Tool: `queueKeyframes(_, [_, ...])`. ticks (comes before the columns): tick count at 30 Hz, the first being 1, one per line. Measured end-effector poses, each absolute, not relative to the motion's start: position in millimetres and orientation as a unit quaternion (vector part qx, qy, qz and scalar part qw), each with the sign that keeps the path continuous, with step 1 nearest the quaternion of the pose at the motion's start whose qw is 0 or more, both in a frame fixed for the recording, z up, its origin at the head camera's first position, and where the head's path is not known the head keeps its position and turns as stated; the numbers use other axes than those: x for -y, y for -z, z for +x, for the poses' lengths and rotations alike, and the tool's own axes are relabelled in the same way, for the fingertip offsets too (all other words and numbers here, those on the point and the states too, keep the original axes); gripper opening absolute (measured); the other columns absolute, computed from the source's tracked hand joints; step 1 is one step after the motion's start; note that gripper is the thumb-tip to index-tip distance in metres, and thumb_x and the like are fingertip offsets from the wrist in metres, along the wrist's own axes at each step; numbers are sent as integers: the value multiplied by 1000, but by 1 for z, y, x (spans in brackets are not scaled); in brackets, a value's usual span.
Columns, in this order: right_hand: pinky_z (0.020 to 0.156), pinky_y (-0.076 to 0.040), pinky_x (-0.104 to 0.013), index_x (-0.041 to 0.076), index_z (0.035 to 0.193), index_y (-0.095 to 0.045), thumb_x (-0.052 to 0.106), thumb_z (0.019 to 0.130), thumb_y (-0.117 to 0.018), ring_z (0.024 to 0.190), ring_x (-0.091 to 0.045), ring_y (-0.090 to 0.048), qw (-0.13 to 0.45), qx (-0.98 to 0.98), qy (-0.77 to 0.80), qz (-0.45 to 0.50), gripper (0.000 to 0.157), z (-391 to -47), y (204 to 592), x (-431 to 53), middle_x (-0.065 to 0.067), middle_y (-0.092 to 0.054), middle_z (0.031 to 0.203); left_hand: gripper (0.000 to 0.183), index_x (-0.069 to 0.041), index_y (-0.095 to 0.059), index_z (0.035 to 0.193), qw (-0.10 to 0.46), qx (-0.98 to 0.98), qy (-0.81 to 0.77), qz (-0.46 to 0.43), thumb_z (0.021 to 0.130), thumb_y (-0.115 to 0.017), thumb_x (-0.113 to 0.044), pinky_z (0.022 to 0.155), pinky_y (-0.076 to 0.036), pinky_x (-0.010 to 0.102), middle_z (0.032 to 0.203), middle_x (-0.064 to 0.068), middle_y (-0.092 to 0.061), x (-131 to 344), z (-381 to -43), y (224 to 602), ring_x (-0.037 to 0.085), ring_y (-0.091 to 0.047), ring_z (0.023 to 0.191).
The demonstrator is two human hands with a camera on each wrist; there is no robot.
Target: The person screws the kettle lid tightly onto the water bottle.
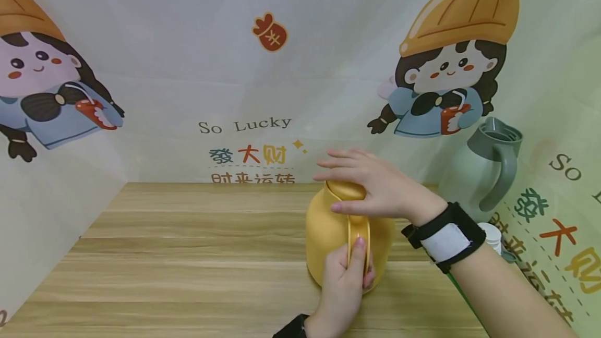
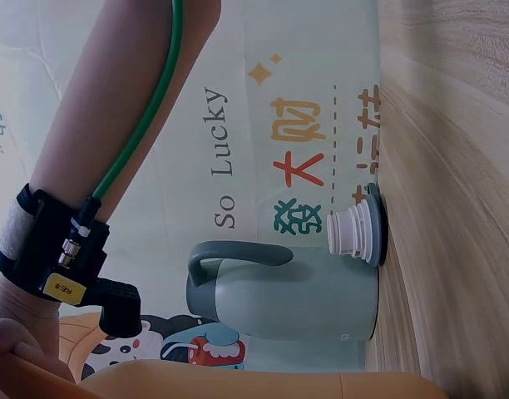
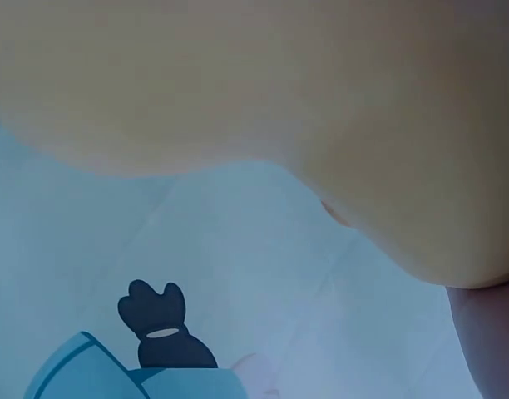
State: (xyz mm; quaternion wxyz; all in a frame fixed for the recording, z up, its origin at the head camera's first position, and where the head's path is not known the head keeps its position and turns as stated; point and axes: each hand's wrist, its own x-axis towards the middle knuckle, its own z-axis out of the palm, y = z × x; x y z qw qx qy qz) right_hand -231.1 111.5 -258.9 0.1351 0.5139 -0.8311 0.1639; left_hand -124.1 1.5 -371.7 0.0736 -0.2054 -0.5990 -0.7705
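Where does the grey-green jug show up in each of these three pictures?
Head: the grey-green jug stands at the right, right of the yellow jug.
Left wrist: below centre, appearing sideways, its handle uppermost in the picture.
Right wrist: not in it.
Shared landmark: the printed backdrop, visible in all three.

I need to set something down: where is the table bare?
The table lies bare left of the yellow jug, out to the printed cloth behind and at the side. The right is crowded: green jug, white stopper and the right forearm. The left hand grips the yellow jug's handle; the right hand is at its top.
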Motion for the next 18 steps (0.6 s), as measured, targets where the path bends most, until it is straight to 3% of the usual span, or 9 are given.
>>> queueKeyframes(7, [106,-18,-44,26,122,-57,41,89,-49,127,-19,-33,136,831,-172,511,37,-231,261,-112,4,-46,133,45,5,-43,63,74,600,772,-196,102,-35,-16,41,-28,17,48,18,-37,-2,-123,372,9,-33,42])
queueKeyframes(18, [105,-22,-44,19,121,-58,27,93,-49,123,-19,-37,172,821,-163,519,31,-233,266,-111,0,-50,129,44,5,-42,62,85,595,772,-209,102,-35,-13,41,-28,18,47,19,-36,-2,-124,374,10,-33,41])
